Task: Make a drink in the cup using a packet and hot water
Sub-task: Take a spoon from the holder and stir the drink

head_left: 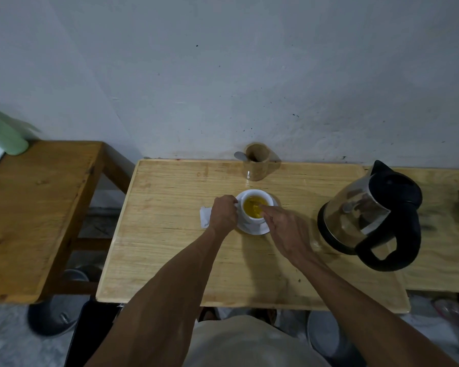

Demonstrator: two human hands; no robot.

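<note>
A white cup [267, 197] stands on a white saucer [252, 230] near the middle of the light wooden table [170, 247]. Yellow liquid [252, 207] fills the cup. My left hand [223, 215] is closed on the cup's left side, at the handle. My right hand [285, 229] reaches in from the right, its fingers pinched on a thin spoon handle whose end dips into the liquid; the spoon is mostly hidden. A white packet [204, 216] lies flat on the table, partly under my left hand.
A glass kettle with a black lid and handle [371, 221] stands at the right. At the back by the wall, a wooden holder [256, 162] has a spoon [240, 155] in it. A darker wooden table [37, 215] sits to the left with a green bottle [3, 133].
</note>
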